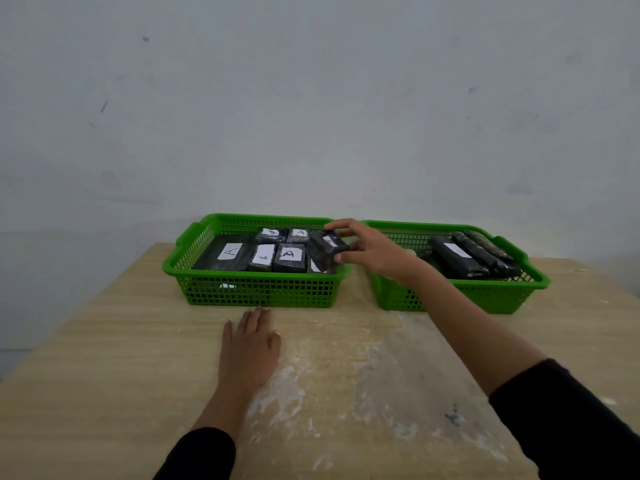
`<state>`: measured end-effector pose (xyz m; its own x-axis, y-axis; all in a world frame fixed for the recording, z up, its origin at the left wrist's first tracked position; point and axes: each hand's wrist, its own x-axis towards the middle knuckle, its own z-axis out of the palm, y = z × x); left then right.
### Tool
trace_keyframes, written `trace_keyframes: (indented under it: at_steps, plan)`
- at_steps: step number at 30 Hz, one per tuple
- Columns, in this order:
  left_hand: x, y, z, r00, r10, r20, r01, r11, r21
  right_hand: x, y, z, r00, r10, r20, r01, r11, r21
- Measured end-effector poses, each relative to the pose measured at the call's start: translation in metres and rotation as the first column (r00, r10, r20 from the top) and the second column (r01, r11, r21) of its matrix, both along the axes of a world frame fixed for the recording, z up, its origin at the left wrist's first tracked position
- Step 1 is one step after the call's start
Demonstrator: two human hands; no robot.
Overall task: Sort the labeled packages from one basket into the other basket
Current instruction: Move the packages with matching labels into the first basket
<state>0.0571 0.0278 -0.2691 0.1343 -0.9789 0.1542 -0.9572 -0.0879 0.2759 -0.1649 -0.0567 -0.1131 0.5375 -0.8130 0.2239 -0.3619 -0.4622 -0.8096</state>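
Right grip [363,249] clamped on black package [327,247], tilted, long axis running away from grip toward left basket [256,289]; left hand [249,348] flat on counter [104,375].

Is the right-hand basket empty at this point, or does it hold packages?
Not empty. The right basket holds several dark wrapped packages leaning together; one shows a white label.

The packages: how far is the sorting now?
Done: several labelled packages lie in the left basket. In hand: the right hand holds one black package over that basket's right end. Left: a few packages remain in the right basket.
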Motion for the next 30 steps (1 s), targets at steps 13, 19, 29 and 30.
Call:
trace_keyframes:
  at_steps: [13,19,29,30]
  plan:
    - [-0.001,0.001,0.003,0.999,0.023,-0.028,-0.025,0.998,-0.054,0.111,-0.044,-0.021,0.903,0.18,-0.391,-0.255,0.955,-0.151]
    - [-0.001,0.0,0.002,0.999,0.025,-0.046,-0.028,0.998,-0.065,0.141,-0.049,-0.03,0.865,0.195,-0.462,-0.27,0.957,-0.102]
    - [0.001,0.0,0.004,0.996,0.023,-0.083,-0.026,0.999,-0.034,0.155,-0.047,-0.041,0.854,0.045,-0.519,-0.167,0.967,-0.192]
    - [0.001,0.0,0.004,0.996,0.022,-0.085,-0.025,0.999,-0.034,0.154,-0.045,-0.041,0.848,0.066,-0.526,-0.174,0.972,-0.158]
